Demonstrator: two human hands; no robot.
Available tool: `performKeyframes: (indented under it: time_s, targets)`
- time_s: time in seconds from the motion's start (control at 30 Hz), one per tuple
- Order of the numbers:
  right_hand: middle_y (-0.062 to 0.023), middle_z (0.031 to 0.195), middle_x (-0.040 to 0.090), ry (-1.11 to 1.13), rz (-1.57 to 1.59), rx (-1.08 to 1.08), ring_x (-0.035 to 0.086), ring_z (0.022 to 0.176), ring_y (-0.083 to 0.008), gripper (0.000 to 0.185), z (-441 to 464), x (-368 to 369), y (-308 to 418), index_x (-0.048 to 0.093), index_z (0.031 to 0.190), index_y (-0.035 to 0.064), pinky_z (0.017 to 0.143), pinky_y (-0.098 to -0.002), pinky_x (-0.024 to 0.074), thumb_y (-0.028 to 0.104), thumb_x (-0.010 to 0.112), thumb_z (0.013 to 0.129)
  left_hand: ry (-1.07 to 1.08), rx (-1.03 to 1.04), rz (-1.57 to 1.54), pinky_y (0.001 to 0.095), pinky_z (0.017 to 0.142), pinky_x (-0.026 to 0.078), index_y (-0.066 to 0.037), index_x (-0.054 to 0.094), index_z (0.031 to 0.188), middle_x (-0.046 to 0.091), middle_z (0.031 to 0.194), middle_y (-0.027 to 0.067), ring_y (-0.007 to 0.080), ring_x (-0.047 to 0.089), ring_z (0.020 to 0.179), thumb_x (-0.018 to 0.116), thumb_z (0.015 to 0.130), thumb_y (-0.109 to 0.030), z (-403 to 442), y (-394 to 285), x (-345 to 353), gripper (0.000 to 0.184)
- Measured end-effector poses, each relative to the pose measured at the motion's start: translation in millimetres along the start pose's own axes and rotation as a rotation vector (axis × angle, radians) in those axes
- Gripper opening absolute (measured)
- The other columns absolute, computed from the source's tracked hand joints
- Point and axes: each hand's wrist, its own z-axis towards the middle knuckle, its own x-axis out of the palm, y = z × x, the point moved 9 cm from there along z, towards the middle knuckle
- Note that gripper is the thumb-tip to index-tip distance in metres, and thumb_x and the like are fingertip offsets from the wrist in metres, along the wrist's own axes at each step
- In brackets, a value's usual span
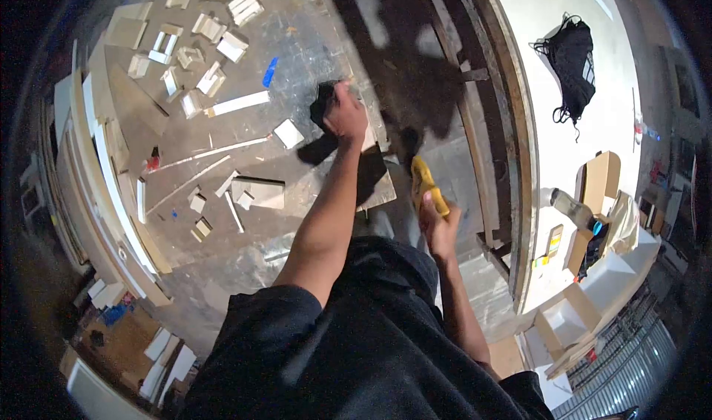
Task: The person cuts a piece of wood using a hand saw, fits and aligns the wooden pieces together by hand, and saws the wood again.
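My left hand [347, 116] is over the right side of the worktable [297, 49], its fingers curled; what they hold, if anything, is hidden. A pale wooden piece [370, 129] shows beside its wrist, and a dark shape lies at its left. Off the table's right edge, my right hand [439, 223] is closed around a yellow-handled tool [428, 186], whose far end is dark and blurred. A white block [288, 133] lies left of my left hand, with a blue strip [270, 72] farther up.
Several small wooden pieces [210, 27] are scattered on the table's left part, with thin strips [211, 152] and a flat board [258, 192] nearer me. On the right, a white surface [541, 130] behind a wooden frame holds black netting [575, 67], a clear bottle [572, 211] and a cardboard box [595, 182].
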Motion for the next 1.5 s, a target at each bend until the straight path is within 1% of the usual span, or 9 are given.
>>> performKeyframes:
  time_s: [0.33, 0.5, 0.63, 0.73, 0.83, 0.93, 1.17, 1.4, 1.5]
  targets:
    - [0.0071, 0.061, 0.046, -0.107, 0.014, -0.154, 0.040, 0.048, -0.0039, 0.038, 61.8, -53.6, 28.0, 0.054, 0.075, 0.0123, 0.043, -0.0245, 0.0282, 0.037, 0.068, 0.100, 0.019, -0.243, -0.265, 0.0488, 0.074, 0.054, -0.011, 0.060, 0.121, 0.072, 0.100, 0.0170, 0.0378, 0.071, 0.086, 0.050, 0.104, -0.020, -28.1, 54.1, -55.0, 0.022]
    - [0.0073, 0.059, 0.046, -0.085, 0.009, -0.144, 0.042, 0.048, -0.0042, 0.038, 72.3, -58.5, 15.1, 0.054, 0.074, 0.0125, 0.043, -0.0248, 0.0289, 0.037, 0.070, 0.099, 0.197, -0.227, -0.145, 0.0449, 0.072, 0.054, -0.008, 0.065, 0.101, 0.069, 0.086, 0.0094, 0.0309, 0.070, 0.078, 0.084, 0.079, -0.041, -76.9, 65.1, -66.9, 0.044]
    - [0.0072, 0.060, 0.046, -0.082, -0.098, -0.121, 0.041, 0.048, -0.0048, 0.040, 77.2, -56.8, 5.3, 0.053, 0.072, 0.0118, 0.044, -0.0261, 0.0291, 0.037, 0.070, 0.099, 0.256, -0.158, 0.028, 0.0427, 0.072, 0.055, -0.009, 0.066, 0.094, 0.069, 0.082, 0.0099, 0.0323, 0.070, 0.078, 0.088, 0.072, -0.038, -97.0, 39.0, -73.6, 0.042]
    - [0.0070, 0.060, 0.047, -0.073, -0.153, -0.156, 0.040, 0.048, -0.0052, 0.041, 73.3, -56.9, 1.5, 0.054, 0.072, 0.0109, 0.045, -0.0264, 0.0287, 0.038, 0.070, 0.099, 0.327, -0.242, -0.244, 0.0382, 0.066, 0.055, -0.008, 0.069, 0.093, 0.070, 0.082, 0.0070, 0.0260, 0.070, 0.074, 0.084, 0.077, -0.032, -90.3, 38.2, -86.9, 0.033]
    - [0.0060, 0.060, 0.047, -0.045, -0.227, -0.276, 0.040, 0.050, -0.0054, 0.043, 50.1, -39.8, 14.9, 0.055, 0.071, 0.0083, 0.046, -0.0265, 0.0295, 0.037, 0.070, 0.099, 0.697, -0.749, -1.096, 0.0261, 0.057, 0.052, -0.008, 0.073, 0.103, 0.069, 0.085, -0.0006, 0.0095, 0.066, 0.074, 0.073, 0.090, -0.024, -100.8, 50.8, -88.2, 0.021]
    - [0.0050, 0.060, 0.047, -0.060, -0.320, -0.457, 0.041, 0.053, -0.0062, 0.044, 26.2, -26.7, 31.2, 0.055, 0.071, 0.0047, 0.049, -0.0268, 0.0314, 0.034, 0.069, 0.099, 0.799, -0.785, -1.533, 0.0314, 0.065, 0.055, 0.006, 0.067, 0.120, 0.073, 0.102, 0.0108, 0.0174, 0.068, 0.077, 0.062, 0.096, -0.030, -99.7, 33.7, -147.7, 0.044]
    - [-0.0040, 0.058, 0.048, -0.064, -0.596, -1.026, 0.043, 0.054, -0.0120, 0.031, -72.3, 48.4, 65.4, 0.058, 0.074, 0.0030, 0.052, -0.0297, 0.0373, 0.020, 0.072, 0.096, 1.008, -0.610, -2.130, 0.0374, 0.075, 0.056, 0.012, 0.045, 0.143, 0.064, 0.122, 0.0244, 0.0307, 0.067, 0.094, 0.052, 0.095, -0.032, -98.2, 35.5, -254.3, 0.066]
    - [-0.0054, 0.057, 0.043, 0.043, -0.620, -1.159, 0.040, 0.052, -0.0107, 0.038, -94.9, 114.0, 16.4, 0.051, 0.070, 0.0043, 0.048, -0.0318, 0.0362, 0.024, 0.070, 0.097, 0.972, -0.681, -2.122, 0.0457, 0.081, 0.056, 0.014, 0.044, 0.142, 0.060, 0.133, 0.0248, 0.0313, 0.064, 0.108, 0.057, 0.091, -0.030, -106.6, 91.4, -286.6, 0.069]
    - [-0.0108, 0.064, 0.050, 0.135, -0.676, -1.001, 0.052, 0.055, -0.0215, 0.027, -81.7, 125.0, -7.5, 0.058, 0.083, 0.0046, 0.053, -0.0375, 0.0427, 0.025, 0.072, 0.092, 1.005, -0.645, -1.835, 0.0402, 0.090, 0.056, 0.008, 0.047, 0.143, 0.063, 0.127, 0.0174, 0.0256, 0.067, 0.107, 0.063, 0.090, -0.019, -120.8, 132.2, -276.9, 0.061]
